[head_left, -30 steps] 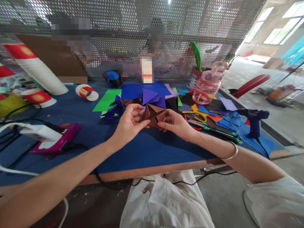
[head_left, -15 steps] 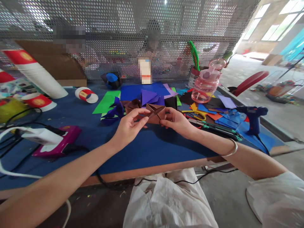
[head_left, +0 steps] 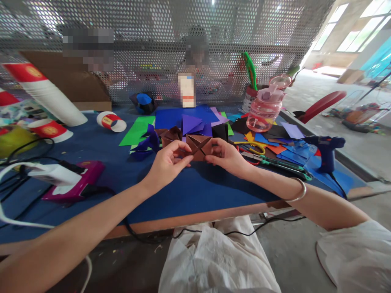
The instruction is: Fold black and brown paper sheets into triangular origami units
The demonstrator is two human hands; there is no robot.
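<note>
Nearest to me were the white cloth over the knees [head_left: 214, 260] and then the front of the blue table [head_left: 183, 193]. Past that I had the left hand [head_left: 169, 158] and the right hand [head_left: 227, 158] facing each other, with a folded brown paper [head_left: 199, 149] between them. The left thumb and pointing finger pinched its left side, and the right thumb and fingers pinched its right side. Some fingertips were behind the paper, so I could not tell how they sat. The folds made a cross on the front. I could not tell if its bottom touched the table.

To me the step looked like lining up the folds and getting the shape neat. I judged that the next move called for a soft, even squeeze from both sides, because thin paper could bend in the wrong place.

Just behind it were another brown folded piece [head_left: 171, 136] and some purple paper [head_left: 192, 123]. Farther back lay a blue sheet [head_left: 168, 118], and behind everything stood a metal screen full of holes [head_left: 146, 61].
</note>
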